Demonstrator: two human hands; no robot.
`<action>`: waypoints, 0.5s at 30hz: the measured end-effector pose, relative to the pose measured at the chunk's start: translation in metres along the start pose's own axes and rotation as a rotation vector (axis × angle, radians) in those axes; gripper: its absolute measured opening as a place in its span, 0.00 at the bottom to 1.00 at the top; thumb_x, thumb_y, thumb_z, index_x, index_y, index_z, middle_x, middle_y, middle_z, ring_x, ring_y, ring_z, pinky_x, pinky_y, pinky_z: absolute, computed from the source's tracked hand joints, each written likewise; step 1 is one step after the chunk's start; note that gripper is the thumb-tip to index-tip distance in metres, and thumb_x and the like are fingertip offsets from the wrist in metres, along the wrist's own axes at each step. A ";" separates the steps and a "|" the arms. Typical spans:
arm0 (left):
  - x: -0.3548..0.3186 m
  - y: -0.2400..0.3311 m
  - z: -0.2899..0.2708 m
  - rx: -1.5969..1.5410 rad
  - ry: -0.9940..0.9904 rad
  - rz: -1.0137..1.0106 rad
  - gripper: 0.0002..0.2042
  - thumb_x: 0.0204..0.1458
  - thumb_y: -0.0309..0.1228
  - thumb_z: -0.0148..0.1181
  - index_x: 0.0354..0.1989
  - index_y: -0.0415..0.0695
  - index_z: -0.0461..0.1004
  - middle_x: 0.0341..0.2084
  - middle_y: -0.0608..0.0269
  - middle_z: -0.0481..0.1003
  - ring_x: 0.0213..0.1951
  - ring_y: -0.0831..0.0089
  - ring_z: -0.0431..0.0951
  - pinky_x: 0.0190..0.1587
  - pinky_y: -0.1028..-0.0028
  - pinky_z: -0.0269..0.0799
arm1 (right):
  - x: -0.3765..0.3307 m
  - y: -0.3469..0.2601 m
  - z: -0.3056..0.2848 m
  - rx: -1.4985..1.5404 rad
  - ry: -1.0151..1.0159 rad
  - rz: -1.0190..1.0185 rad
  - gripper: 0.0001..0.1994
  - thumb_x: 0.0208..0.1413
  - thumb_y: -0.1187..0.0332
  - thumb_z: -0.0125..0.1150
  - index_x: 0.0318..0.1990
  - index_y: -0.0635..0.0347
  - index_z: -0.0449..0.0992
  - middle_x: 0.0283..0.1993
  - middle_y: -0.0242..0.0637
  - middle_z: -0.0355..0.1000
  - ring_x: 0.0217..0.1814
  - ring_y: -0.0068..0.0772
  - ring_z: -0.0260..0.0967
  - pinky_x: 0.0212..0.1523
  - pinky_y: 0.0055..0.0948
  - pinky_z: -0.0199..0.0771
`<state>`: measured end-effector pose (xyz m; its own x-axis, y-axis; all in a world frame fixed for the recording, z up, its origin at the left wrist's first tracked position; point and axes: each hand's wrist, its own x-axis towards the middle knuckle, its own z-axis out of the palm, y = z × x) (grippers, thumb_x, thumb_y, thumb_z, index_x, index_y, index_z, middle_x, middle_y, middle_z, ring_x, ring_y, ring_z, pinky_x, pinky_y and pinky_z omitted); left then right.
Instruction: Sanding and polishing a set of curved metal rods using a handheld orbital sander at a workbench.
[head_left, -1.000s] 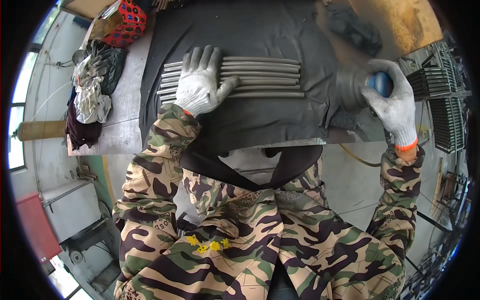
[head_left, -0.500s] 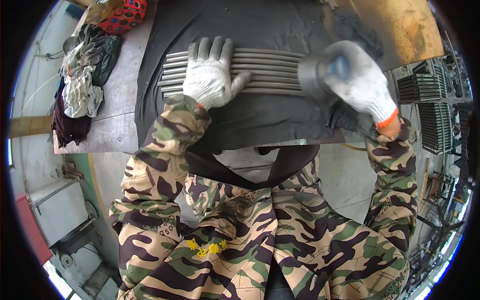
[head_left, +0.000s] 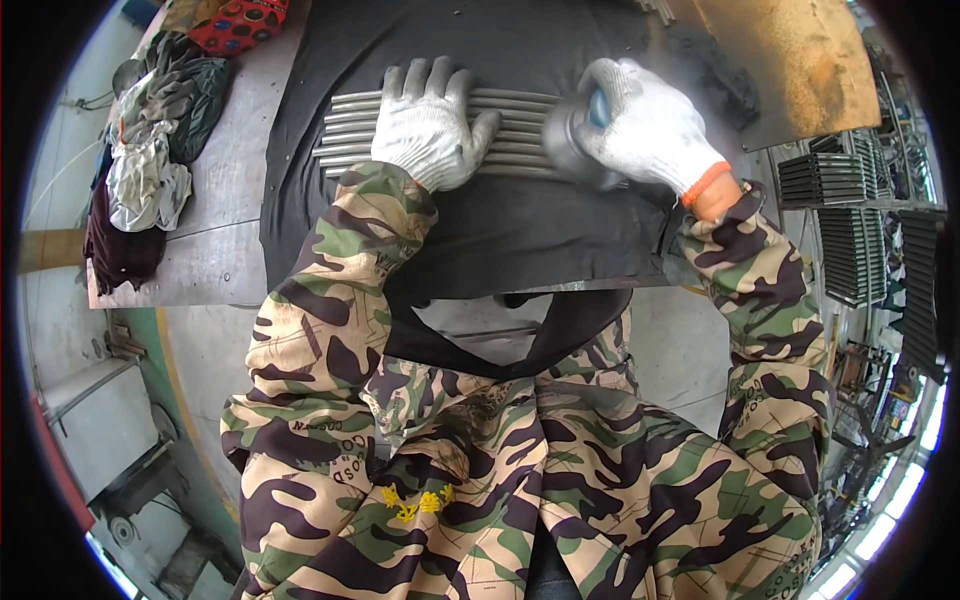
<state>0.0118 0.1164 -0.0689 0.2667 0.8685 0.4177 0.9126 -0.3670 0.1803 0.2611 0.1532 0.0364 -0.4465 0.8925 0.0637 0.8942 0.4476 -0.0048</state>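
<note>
Several slim grey metal rods [head_left: 518, 132] lie side by side on a black cloth [head_left: 530, 230]. My left hand [head_left: 425, 130], in a white knit glove with grey fingers, rests flat across them near their left ends, fingers spread. In a similar glove, my right hand [head_left: 655, 125] is closed around a round grey tool [head_left: 566, 145] with a blue part showing under the fingers. This tool sits over the right part of the rods and hides their right ends. Motion blurs it, so its exact kind is unclear.
Gloves and rags [head_left: 150, 170] are heaped at the table's left edge, near a red patterned bag [head_left: 240, 25]. A dark crumpled cloth [head_left: 715, 80] and a brown stained board [head_left: 810, 60] lie at the far right. Racks of stacked dark bars [head_left: 850, 240] stand right of the table.
My right hand has moved left along the rods with the round tool. My left hand stays flat on the rods.
</note>
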 end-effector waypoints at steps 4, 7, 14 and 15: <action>-0.006 0.009 -0.002 0.001 0.038 -0.002 0.27 0.61 0.47 0.62 0.59 0.35 0.75 0.56 0.47 0.76 0.60 0.48 0.72 0.67 0.50 0.63 | -0.004 0.003 0.002 -0.002 -0.018 -0.003 0.20 0.59 0.51 0.65 0.54 0.49 0.79 0.53 0.43 0.79 0.56 0.53 0.79 0.57 0.47 0.80; -0.008 0.010 0.000 0.009 0.029 -0.008 0.27 0.61 0.47 0.61 0.60 0.35 0.75 0.56 0.47 0.76 0.60 0.48 0.73 0.67 0.50 0.63 | -0.009 0.005 0.002 0.014 0.035 -0.054 0.19 0.59 0.52 0.65 0.53 0.50 0.80 0.52 0.44 0.79 0.55 0.53 0.79 0.56 0.47 0.80; 0.008 0.003 0.007 0.072 0.019 0.002 0.27 0.64 0.49 0.58 0.58 0.36 0.75 0.55 0.47 0.77 0.60 0.49 0.73 0.66 0.51 0.64 | -0.011 0.013 0.002 0.008 -0.015 -0.049 0.18 0.58 0.51 0.66 0.50 0.49 0.80 0.52 0.41 0.79 0.56 0.51 0.79 0.56 0.46 0.80; 0.007 0.003 0.006 0.079 0.070 0.004 0.27 0.64 0.49 0.58 0.58 0.36 0.75 0.55 0.47 0.77 0.60 0.49 0.73 0.66 0.51 0.64 | -0.013 0.015 0.003 -0.016 -0.063 -0.064 0.18 0.58 0.51 0.66 0.50 0.49 0.80 0.52 0.41 0.79 0.56 0.51 0.79 0.56 0.46 0.80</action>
<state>0.0188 0.1237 -0.0707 0.2508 0.8409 0.4796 0.9338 -0.3407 0.1090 0.2802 0.1481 0.0324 -0.5031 0.8642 0.0001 0.8642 0.5030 0.0129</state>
